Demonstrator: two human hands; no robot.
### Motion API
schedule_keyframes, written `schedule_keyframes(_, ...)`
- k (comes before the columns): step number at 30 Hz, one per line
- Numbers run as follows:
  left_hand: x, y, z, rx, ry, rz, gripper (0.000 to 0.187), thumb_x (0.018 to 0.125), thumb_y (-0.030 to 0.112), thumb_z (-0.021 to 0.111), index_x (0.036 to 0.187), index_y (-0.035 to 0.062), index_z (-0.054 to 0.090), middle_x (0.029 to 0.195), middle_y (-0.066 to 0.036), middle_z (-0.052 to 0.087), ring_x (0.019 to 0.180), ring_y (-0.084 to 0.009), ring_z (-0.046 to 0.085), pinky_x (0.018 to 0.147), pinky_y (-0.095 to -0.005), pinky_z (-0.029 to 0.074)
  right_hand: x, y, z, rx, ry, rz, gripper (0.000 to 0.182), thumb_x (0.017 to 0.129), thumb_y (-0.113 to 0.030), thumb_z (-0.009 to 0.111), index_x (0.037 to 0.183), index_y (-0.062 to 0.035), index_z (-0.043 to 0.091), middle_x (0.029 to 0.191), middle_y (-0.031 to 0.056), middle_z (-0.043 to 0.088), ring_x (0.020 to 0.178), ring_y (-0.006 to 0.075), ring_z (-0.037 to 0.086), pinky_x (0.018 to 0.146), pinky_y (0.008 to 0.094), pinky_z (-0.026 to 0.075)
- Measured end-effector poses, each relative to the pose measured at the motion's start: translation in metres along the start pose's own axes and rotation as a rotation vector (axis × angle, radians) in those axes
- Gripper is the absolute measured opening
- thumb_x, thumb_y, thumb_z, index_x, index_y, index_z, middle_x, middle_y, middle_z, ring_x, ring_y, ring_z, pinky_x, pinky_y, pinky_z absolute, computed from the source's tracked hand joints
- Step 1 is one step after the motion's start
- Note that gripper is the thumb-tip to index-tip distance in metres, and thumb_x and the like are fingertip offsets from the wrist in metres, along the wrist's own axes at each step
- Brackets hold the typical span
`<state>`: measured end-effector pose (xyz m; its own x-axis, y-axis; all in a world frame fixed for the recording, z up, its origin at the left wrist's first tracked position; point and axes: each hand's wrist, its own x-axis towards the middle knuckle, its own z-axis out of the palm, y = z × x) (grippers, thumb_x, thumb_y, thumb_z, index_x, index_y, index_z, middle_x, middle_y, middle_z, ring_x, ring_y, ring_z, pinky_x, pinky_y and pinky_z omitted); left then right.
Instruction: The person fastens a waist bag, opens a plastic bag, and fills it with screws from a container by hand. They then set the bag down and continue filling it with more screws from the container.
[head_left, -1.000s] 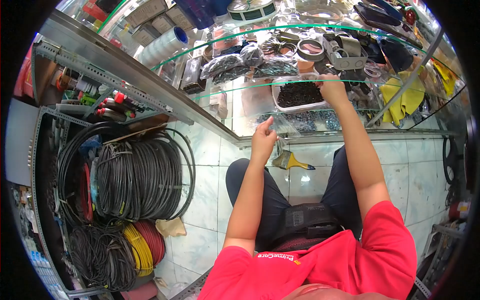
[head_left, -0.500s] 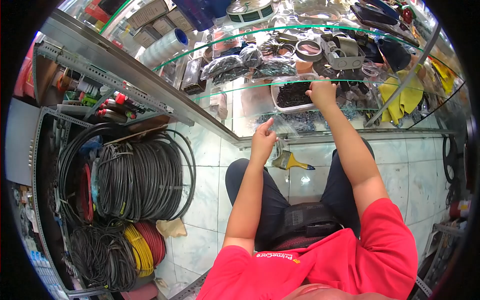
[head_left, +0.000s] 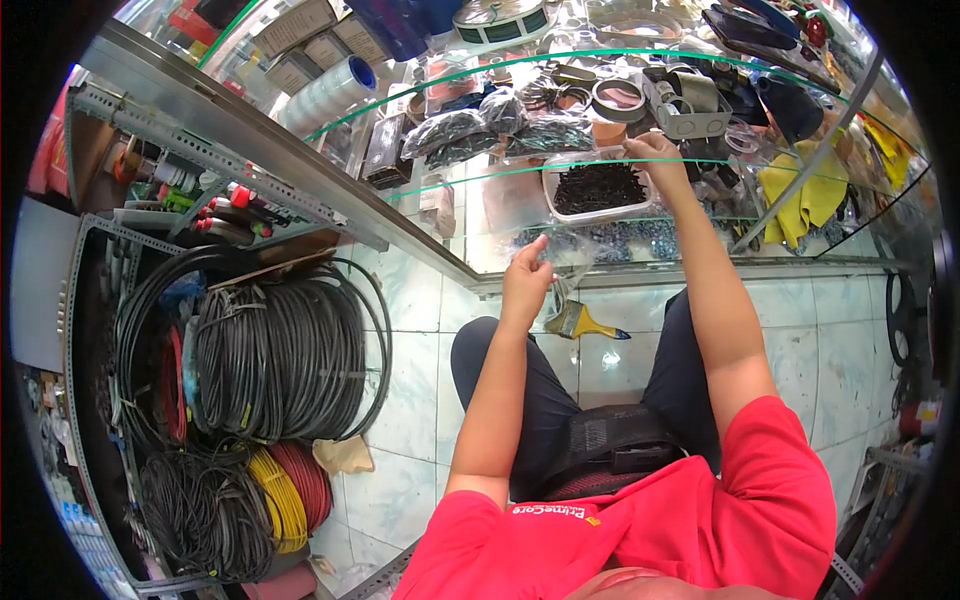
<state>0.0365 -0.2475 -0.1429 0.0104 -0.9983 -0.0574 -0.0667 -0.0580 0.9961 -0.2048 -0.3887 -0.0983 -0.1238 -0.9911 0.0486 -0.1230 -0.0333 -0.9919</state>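
Observation:
A white plastic tub full of small black pieces sits on the glass display shelf. My right hand is at the tub's upper right corner, fingers bent together; what they hold, if anything, is too small to make out. Below and left of the tub, my left hand has its fingers closed around a clear plastic bag. A paintbrush with a yellow handle is just under the bag, over the tiled floor.
Bagged dark parts, tape rolls and a grey metal box crowd the shelf behind the tub. A yellow cloth lies right. Cable coils fill the left rack. A metal frame edge runs before the shelf.
My right hand has moved out of the black pieces, up and right to the tub's corner, uncovering more of the contents. My left hand has stayed almost still.

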Motion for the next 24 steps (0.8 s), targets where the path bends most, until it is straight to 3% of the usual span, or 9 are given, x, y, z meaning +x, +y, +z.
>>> schedule_keyframes(2,0.000,0.003,0.001,0.002,-0.003,-0.012,0.044,0.077,0.000,0.048,0.121,-0.0018,0.046,0.118,-0.012,0.047,0.072,-0.0097,0.054,0.066,-0.0250,0.050,-0.002,0.000,-0.004,0.576,-0.037,0.143,0.020,0.078,-0.019,0.058,0.087,-0.0014,0.058,0.083,0.0079,0.063,0.074,0.0173,0.060,0.068,0.0260,0.050)
schedule_keyframes(4,-0.001,0.006,0.003,0.007,0.000,-0.023,0.044,0.077,0.000,0.048,0.121,-0.0016,0.046,0.118,-0.012,0.047,0.072,-0.0098,0.054,0.066,-0.0251,0.050,-0.001,0.000,-0.007,0.641,-0.030,0.207,0.018,0.078,-0.017,0.058,0.085,-0.0011,0.058,0.082,0.0082,0.062,0.074,0.0167,0.060,0.067,0.0262,0.050)
schedule_keyframes(6,-0.003,0.010,0.005,0.018,0.004,-0.019,0.046,0.077,0.000,0.048,0.123,-0.0030,0.044,0.091,-0.005,0.057,0.067,-0.0064,0.050,0.066,-0.0218,0.046,0.001,0.002,-0.006,0.705,-0.023,0.272,0.016,0.078,-0.016,0.057,0.083,-0.0008,0.058,0.082,0.0085,0.062,0.074,0.0161,0.060,0.066,0.0265,0.050)
schedule_keyframes(8,-0.002,0.007,0.004,0.021,-0.008,-0.025,0.045,0.077,0.000,0.048,0.122,-0.0016,0.046,0.103,-0.008,0.052,0.069,-0.0084,0.053,0.066,-0.0232,0.048,0.003,0.002,-0.001,-0.237,0.049,-0.020,0.013,0.077,-0.015,0.057,0.079,-0.0028,0.058,0.081,0.0093,0.061,0.076,0.0195,0.061,0.066,0.0311,0.049)
schedule_keyframes(9,-0.001,0.006,0.002,0.024,-0.018,-0.033,0.045,0.076,0.000,0.048,0.121,-0.0001,0.047,0.116,-0.011,0.047,0.071,-0.0104,0.055,0.067,-0.0245,0.049,0.003,0.005,0.002,-0.235,0.048,-0.020,0.013,0.077,-0.015,0.057,0.079,-0.0028,0.058,0.081,0.0093,0.061,0.076,0.0195,0.061,0.066,0.0311,0.049)
schedule_keyframes(11,-0.002,0.005,0.002,0.008,-0.017,-0.036,0.045,0.076,0.000,0.048,0.121,0.0005,0.048,0.116,-0.011,0.046,0.071,-0.0103,0.055,0.067,-0.0243,0.049,-0.002,0.014,0.010,-0.926,0.120,-0.396,0.013,0.075,-0.018,0.060,0.079,-0.0061,0.060,0.082,0.0097,0.058,0.078,0.0243,0.060,0.066,0.0374,0.048)
schedule_keyframes(16,-0.003,0.004,0.002,0.022,-0.029,-0.034,0.045,0.076,0.000,0.049,0.121,0.0019,0.048,0.118,-0.011,0.045,0.074,-0.0099,0.055,0.068,-0.0244,0.049,-0.005,0.025,0.027,-1.073,0.250,-0.414,0.013,0.069,-0.018,0.066,0.080,-0.0125,0.064,0.085,0.0078,0.056,0.084,0.0260,0.056,0.070,0.0364,0.047)
schedule_keyframes(19,-0.004,0.005,0.003,0.037,-0.029,-0.013,0.047,0.076,0.000,0.048,0.123,-0.0021,0.044,0.097,-0.007,0.058,0.067,-0.0070,0.051,0.066,-0.0214,0.045,-0.001,0.031,0.026,-1.137,0.258,-0.409,0.012,0.069,-0.018,0.066,0.079,-0.0130,0.064,0.086,0.0073,0.056,0.085,0.0250,0.056,0.070,0.0363,0.048)
schedule_keyframes(24,-0.005,0.005,0.001,0.038,-0.031,0.025,0.049,0.076,0.001,0.049,0.124,-0.0023,0.043,0.100,-0.007,0.057,0.068,-0.0070,0.051,0.067,-0.0215,0.045,-0.002,0.024,0.021,-0.828,0.226,-0.432,0.017,0.073,-0.022,0.062,0.075,-0.0054,0.060,0.084,0.0099,0.058,0.080,0.0281,0.057,0.066,0.0369,0.046)
